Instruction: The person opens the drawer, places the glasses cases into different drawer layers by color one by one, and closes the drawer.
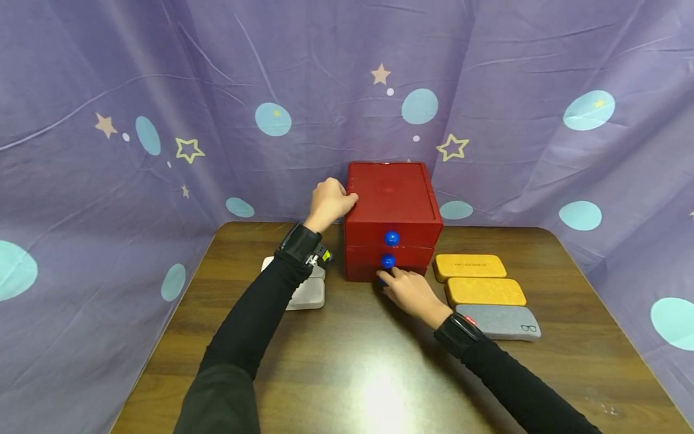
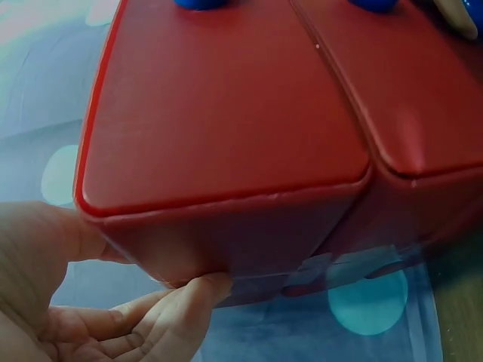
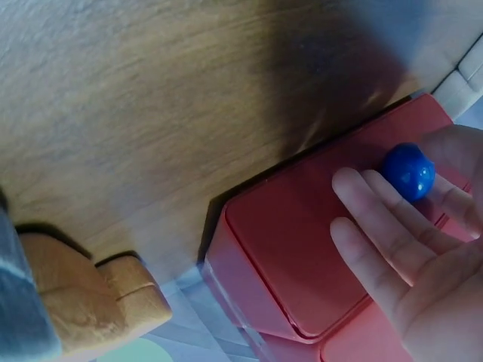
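Cabinet: glossy red two-drawer box [image 1: 391,220] stands at the 12 o'clock edge of the dark wooden desk [image 1: 347,374], against the purple star-and-dot curtain [image 1: 162,120].
Knobs: round blue upper knob [image 1: 391,238] and round blue lower knob [image 1: 387,261] sit one above the other on the two drawer fronts.
Left hand: the left hand [image 1: 329,204] rests on the box's top corner at 9 o'clock; its grip is curled round that edge, and in the left wrist view the thumb [image 2: 198,290] presses under the rim [image 2: 226,207], apparently steadying the box.
Right hand: the right hand [image 1: 410,291] reaches in from 5 o'clock to the lower drawer front; its fingers [image 3: 377,219] lie straight and spread against the red panel, touching the lower knob [image 3: 408,171] but not pinching it.
Drawers: both fronts look flush with the box, so neither appears pulled out.
Progress: the box is braced and the lower knob reached; closing the fingers on it and drawing the drawer seem not yet done.
At 3 o'clock: two yellow-orange textured cases [image 1: 469,267] [image 1: 485,292] and a grey case with a spectacles mark [image 1: 499,322] lie in a row beside the box.
At 9 o'clock: pale grey-white cases [image 1: 309,292] lie partly hidden under the left forearm.
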Motion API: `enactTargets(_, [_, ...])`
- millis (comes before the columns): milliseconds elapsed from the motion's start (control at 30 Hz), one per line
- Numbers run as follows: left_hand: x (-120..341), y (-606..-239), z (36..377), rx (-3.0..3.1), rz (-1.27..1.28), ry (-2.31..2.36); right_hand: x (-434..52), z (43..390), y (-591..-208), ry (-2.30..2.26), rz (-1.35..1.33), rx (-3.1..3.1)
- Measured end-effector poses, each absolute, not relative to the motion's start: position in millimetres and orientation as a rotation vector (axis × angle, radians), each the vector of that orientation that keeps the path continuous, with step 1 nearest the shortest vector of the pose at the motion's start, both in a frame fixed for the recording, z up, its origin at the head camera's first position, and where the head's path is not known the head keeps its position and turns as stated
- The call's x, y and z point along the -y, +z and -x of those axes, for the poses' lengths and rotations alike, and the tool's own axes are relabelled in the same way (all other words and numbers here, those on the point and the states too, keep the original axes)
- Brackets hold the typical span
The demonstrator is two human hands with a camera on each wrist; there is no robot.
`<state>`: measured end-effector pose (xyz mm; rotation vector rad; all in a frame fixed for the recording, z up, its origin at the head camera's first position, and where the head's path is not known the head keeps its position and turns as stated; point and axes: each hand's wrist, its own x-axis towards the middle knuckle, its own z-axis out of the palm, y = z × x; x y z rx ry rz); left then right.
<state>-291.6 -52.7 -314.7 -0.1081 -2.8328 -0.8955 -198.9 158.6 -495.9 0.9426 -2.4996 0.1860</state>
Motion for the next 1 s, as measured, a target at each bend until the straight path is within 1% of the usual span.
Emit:
enactTargets(233, [54,-312,288,2.853,0.093,-0.887,-161,197,-491,0.098,-0.974,2.484])
enactTargets(467, [56,-314,290,2.876,0.075,-0.937,-161,203,-495,0.051,-0.998,2.47])
enactTargets(1000, [66,-319,291,2.839,0.124,-1.098,-159,206,-493,-0.013,-1.023,2.441])
